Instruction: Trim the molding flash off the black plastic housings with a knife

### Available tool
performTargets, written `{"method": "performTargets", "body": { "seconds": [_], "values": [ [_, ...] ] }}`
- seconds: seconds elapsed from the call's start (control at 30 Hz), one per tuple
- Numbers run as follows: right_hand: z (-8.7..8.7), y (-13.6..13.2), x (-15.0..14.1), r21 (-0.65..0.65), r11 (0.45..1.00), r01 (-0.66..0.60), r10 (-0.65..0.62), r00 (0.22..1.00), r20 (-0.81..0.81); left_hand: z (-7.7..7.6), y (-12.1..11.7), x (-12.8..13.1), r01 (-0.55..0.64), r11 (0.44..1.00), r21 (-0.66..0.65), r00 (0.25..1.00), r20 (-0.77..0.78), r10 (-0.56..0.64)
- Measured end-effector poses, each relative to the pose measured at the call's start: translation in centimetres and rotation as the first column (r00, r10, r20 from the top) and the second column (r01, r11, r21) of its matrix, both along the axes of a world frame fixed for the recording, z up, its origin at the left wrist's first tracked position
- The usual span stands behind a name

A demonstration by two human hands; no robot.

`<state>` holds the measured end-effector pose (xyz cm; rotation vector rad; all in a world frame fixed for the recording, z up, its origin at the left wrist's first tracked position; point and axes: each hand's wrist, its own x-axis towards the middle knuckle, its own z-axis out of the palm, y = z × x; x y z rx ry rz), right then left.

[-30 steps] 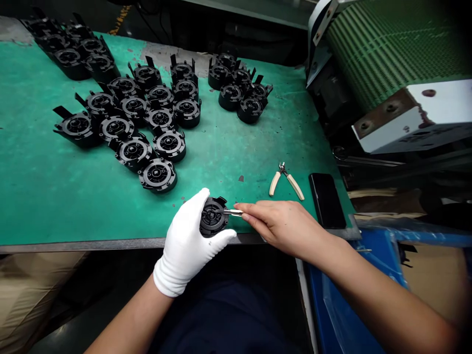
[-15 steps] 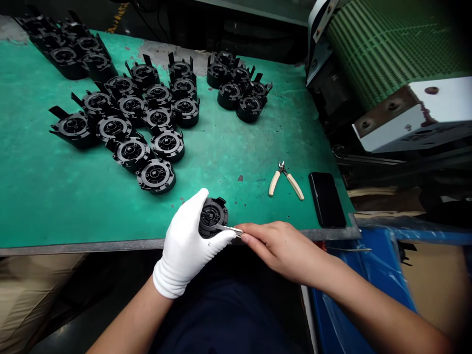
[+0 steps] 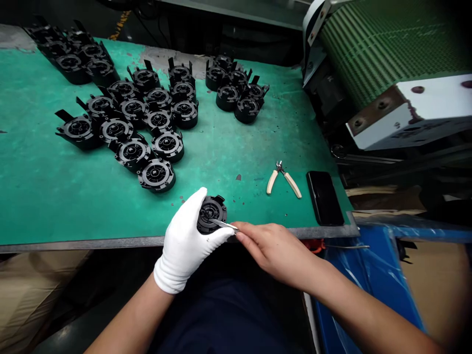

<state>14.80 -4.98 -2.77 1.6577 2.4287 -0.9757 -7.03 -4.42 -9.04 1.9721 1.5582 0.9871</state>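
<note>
My left hand, in a white glove, is wrapped round a round black plastic part at the table's front edge. The part's ribbed face is turned up toward me, and the glove covers its left side. Bare, my right hand pinches a slim metal blade, whose grip is hidden in the fingers. The blade's tip lies over the face of the black part, near its middle; whether it touches cannot be made out. The gloved thumb lies close to the blade.
Several similar black parts stand in groups on the green table. Side cutters with cream handles and a black phone lie to the right. Beyond is a green conveyor belt with a white metal end. A blue plastic-lined box stands lower right.
The blade's tip has shifted slightly up and toward the middle of the part's face. My left hand keeps its hold. The whole view has shifted a little.
</note>
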Motion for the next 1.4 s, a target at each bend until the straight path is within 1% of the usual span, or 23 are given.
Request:
{"method": "performTargets", "body": {
  "seconds": [0.07, 0.1, 0.17, 0.23, 0.3, 0.37, 0.4, 0.43, 0.47, 0.5, 0.57, 0.63, 0.67, 0.73, 0.8, 0.83, 0.9, 0.97, 1.03, 1.1, 1.23, 1.33, 1.4],
  "values": [
    [0.5, 0.4, 0.3, -0.037, 0.999, -0.013, 0.012, 0.999, -0.032, 0.0, 0.1, 0.1, -0.010, 1.000, -0.003, 1.000, -0.008, 0.010],
    [0.6, 0.4, 0.4, -0.054, 0.999, 0.004, -0.008, 0.997, -0.071, 0.0, 0.1, 0.2, -0.021, 1.000, -0.003, 1.000, -0.010, 0.021],
    [0.4, 0.1, 0.2, -0.102, 0.989, 0.106, -0.125, 0.971, -0.206, 0.0, 0.0, 0.5, -0.054, 0.998, -0.009, 0.998, 0.007, 0.054],
    [-0.5, -0.4, -0.7, -0.183, 0.952, 0.247, -0.300, 0.879, -0.370, 0.1, -0.7, 0.9, -0.101, 0.994, -0.037, 0.993, 0.059, 0.103],
    [-1.8, -0.5, -2.1, -0.254, 0.899, 0.355, -0.437, 0.753, -0.493, 0.5, -2.1, 1.5, -0.128, 0.987, -0.101, 0.984, 0.115, 0.139],
    [-3.0, 0.3, -3.4, -0.261, 0.862, 0.434, -0.502, 0.661, -0.558, 1.1, -4.3, 2.0, -0.118, 0.978, -0.170, 0.981, 0.131, 0.141],
    [-3.3, 1.0, -3.8, -0.241, 0.851, 0.467, -0.513, 0.638, -0.574, 1.4, -5.5, 2.2, -0.098, 0.975, -0.200, 0.984, 0.130, 0.125],
    [-3.4, 2.0, -3.8, -0.208, 0.847, 0.490, -0.510, 0.634, -0.582, 1.7, -6.6, 2.3, -0.067, 0.971, -0.229, 0.986, 0.132, 0.100],
    [-3.1, 2.9, -3.5, -0.164, 0.854, 0.494, -0.489, 0.652, -0.580, 2.0, -7.4, 2.3, -0.038, 0.968, -0.249, 0.987, 0.139, 0.075],
    [-2.7, 3.7, -3.0, -0.112, 0.871, 0.478, -0.451, 0.689, -0.567, 2.3, -7.9, 2.2, -0.015, 0.966, -0.260, 0.987, 0.150, 0.056],
    [-1.3, 4.6, -1.3, -0.008, 0.923, 0.385, -0.337, 0.796, -0.502, 2.6, -7.7, 1.8, -0.008, 0.969, -0.248, 0.985, 0.168, 0.051],
    [0.2, 4.5, 0.4, 0.052, 0.968, 0.245, -0.207, 0.897, -0.390, 2.6, -5.8, 1.2, -0.030, 0.977, -0.211, 0.986, 0.153, 0.064],
    [0.7, 4.1, 1.0, 0.062, 0.981, 0.182, -0.153, 0.933, -0.326, 2.5, -4.5, 0.9, -0.025, 0.980, -0.197, 0.989, 0.137, 0.052],
    [1.1, 3.2, 1.9, 0.080, 0.991, 0.108, -0.090, 0.974, -0.206, 2.2, -1.7, 0.3, 0.047, 0.978, -0.204, 0.993, 0.116, -0.024],
    [0.7, 2.4, 2.2, 0.109, 0.991, 0.081, -0.068, 0.991, -0.119, 1.8, 0.4, 0.0, 0.125, 0.971, -0.205, 0.989, 0.101, -0.106],
    [0.3, 2.1, 2.2, 0.126, 0.989, 0.075, -0.064, 0.994, -0.091, 1.7, 1.2, -0.1, 0.150, 0.968, -0.200, 0.987, 0.090, -0.134],
    [-0.4, 1.9, 2.1, 0.157, 0.986, 0.065, -0.058, 0.997, -0.049, 1.4, 1.8, -0.1, 0.157, 0.971, -0.182, 0.987, 0.063, -0.147],
    [-0.7, 1.7, 2.1, 0.189, 0.980, 0.065, -0.062, 0.998, -0.019, 1.3, 1.9, 0.0, 0.134, 0.976, -0.172, 0.991, 0.042, -0.129],
    [-0.6, 1.5, 2.2, 0.194, 0.979, 0.058, -0.057, 0.998, -0.011, 1.2, 1.7, 0.1, 0.115, 0.981, -0.155, 0.993, 0.032, -0.111],
    [-0.2, 1.1, 2.1, 0.158, 0.986, 0.049, -0.046, 0.999, -0.019, 1.2, 1.5, 0.2, 0.110, 0.985, -0.134, 0.994, 0.027, -0.107],
    [0.4, -0.1, 1.5, 0.054, 0.995, 0.089, -0.086, 0.995, -0.054, 1.0, 1.3, 0.3, 0.095, 0.990, -0.104, 0.995, 0.024, -0.093],
    [0.4, -0.9, 1.0, -0.010, 0.991, 0.130, -0.131, 0.986, -0.105, 0.9, 1.1, 0.5, 0.061, 0.995, -0.079, 0.998, 0.032, -0.058],
    [0.3, -1.1, 0.9, -0.018, 0.987, 0.160, -0.161, 0.977, -0.137, 0.9, 0.9, 0.6, 0.048, 0.996, -0.072, 0.998, 0.036, -0.045]
  ]
}}
